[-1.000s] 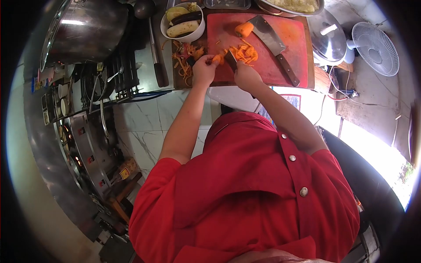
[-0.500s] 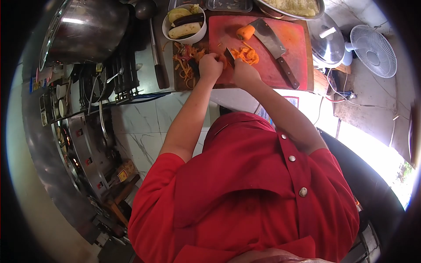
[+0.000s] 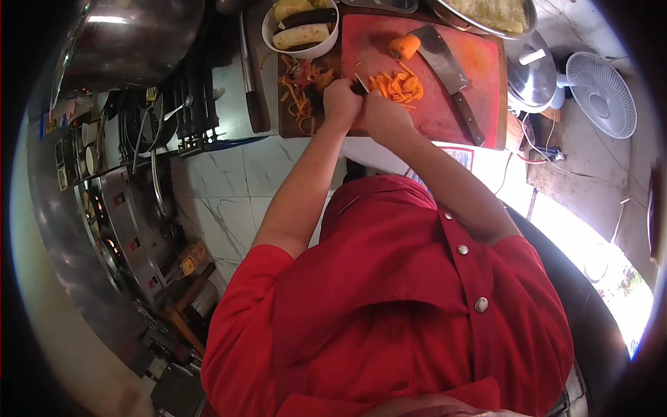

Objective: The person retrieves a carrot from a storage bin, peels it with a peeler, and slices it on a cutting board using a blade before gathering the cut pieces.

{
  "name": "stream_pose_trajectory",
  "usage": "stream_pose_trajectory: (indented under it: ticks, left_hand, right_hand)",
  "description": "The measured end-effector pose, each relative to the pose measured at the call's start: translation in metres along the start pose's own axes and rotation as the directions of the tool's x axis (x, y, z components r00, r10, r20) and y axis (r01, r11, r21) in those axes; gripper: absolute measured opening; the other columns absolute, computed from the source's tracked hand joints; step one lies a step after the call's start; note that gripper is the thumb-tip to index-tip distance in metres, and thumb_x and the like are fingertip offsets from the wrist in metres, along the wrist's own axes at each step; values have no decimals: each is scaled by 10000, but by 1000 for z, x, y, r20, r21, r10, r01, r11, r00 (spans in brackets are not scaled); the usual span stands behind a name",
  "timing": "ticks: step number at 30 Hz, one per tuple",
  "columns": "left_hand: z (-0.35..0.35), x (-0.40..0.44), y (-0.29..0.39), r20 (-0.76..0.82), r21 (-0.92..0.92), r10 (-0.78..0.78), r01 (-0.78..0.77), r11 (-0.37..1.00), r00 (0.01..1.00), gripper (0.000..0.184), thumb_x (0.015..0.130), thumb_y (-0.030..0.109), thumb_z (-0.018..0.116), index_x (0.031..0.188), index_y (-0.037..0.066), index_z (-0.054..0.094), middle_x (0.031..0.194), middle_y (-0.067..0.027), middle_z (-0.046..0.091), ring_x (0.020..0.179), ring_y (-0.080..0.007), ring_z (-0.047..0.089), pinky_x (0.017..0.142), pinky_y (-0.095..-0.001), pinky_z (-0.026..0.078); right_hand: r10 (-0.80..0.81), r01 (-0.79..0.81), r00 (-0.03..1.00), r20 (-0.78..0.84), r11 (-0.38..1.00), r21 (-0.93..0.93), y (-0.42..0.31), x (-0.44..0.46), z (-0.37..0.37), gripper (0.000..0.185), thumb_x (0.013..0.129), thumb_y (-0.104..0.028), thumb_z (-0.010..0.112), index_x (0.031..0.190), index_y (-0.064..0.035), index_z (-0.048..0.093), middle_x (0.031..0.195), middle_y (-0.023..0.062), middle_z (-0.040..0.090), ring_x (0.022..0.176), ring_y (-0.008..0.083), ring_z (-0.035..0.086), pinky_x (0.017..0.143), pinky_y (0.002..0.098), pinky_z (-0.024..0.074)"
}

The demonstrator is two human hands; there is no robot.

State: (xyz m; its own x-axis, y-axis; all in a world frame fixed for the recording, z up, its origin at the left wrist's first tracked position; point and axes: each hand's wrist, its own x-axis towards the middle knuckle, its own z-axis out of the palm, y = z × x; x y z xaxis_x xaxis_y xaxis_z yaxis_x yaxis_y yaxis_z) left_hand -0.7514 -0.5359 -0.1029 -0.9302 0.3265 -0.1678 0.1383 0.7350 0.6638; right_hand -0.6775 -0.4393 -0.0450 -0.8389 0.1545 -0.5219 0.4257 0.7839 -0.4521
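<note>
My right hand (image 3: 386, 115) is closed around a small knife (image 3: 361, 83), whose blade points away from me between my two hands. My left hand (image 3: 342, 103) is closed right beside the blade, at the left edge of the red cutting board (image 3: 438, 115). An orange carrot piece showed in its fingers a moment ago; now the fingers hide it. Just beyond my right hand lies a pile of cut carrot strips (image 3: 401, 86). A thick carrot chunk (image 3: 404, 47) rests farther back, next to a cleaver (image 3: 445, 66) lying flat. Vegetable peelings (image 3: 299, 87) are heaped left of my left hand.
A white bowl (image 3: 323, 48) of eggplants and other vegetables stands behind the peelings. A long-handled ladle (image 3: 251, 76) lies to the left, near a large steel pot (image 3: 139, 45). At the back right are a metal pan (image 3: 528, 28), a lidded pot (image 3: 531, 83) and a fan (image 3: 601, 94).
The view has shifted slightly, moving the board right and up in it. My hands have come closer together, and the carrot piece between them is now hidden. Several strips sit more spread out.
</note>
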Motion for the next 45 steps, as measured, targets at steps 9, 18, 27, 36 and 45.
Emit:
stream_pose_trajectory:
  ticks: [9, 18, 27, 36, 45]
  left_hand:
    - [-4, 8, -5, 5, -44, 19, -19, 999, 1000, 184, 666, 104, 614, 822, 59, 699, 801, -171, 658, 795, -335, 640, 726, -382, 500]
    - [0, 2, -13, 13, -55, -33, 34, 998, 999, 185, 694, 131, 635, 849, 59, 708, 778, -156, 670, 744, -299, 658, 686, -359, 503]
    - [5, 2, -17, 10, -121, -101, 101, 988, 995, 132, 697, 130, 623, 782, 65, 702, 766, -156, 664, 764, -323, 647, 713, -375, 500]
    - [9, -5, -18, -91, -106, -64, 54, 993, 994, 161, 716, 171, 645, 793, 37, 693, 735, -156, 665, 719, -308, 655, 656, -374, 489]
    - [9, 1, -20, -31, -223, -178, 167, 960, 984, 135, 684, 72, 595, 776, 28, 684, 744, -139, 665, 707, -267, 645, 643, -351, 486]
  right_hand:
    - [-39, 39, 998, -47, 999, -19, 12, 4, -9, 201, 850, -79, 449, 1019, 22, 487, 938, 250, 635, 893, 390, 636, 761, 458, 507]
    - [-17, 18, 998, -61, 1000, 13, 10, 15, -1, 237, 842, -78, 451, 1044, 44, 474, 934, 252, 633, 896, 379, 637, 772, 452, 506]
    - [-53, 52, 997, -60, 998, -19, 3, 22, 1, 236, 862, -86, 431, 1056, 42, 466, 956, 247, 634, 900, 377, 638, 769, 445, 509]
    - [-30, 31, 997, -76, 999, 14, 3, 23, 5, 252, 860, -96, 440, 1065, 47, 472, 952, 239, 641, 904, 373, 638, 767, 450, 508]
    - [2, 2, 998, -70, 998, 61, 5, 22, 18, 237, 853, -97, 445, 1054, 20, 488, 962, 242, 637, 917, 369, 634, 772, 447, 507]
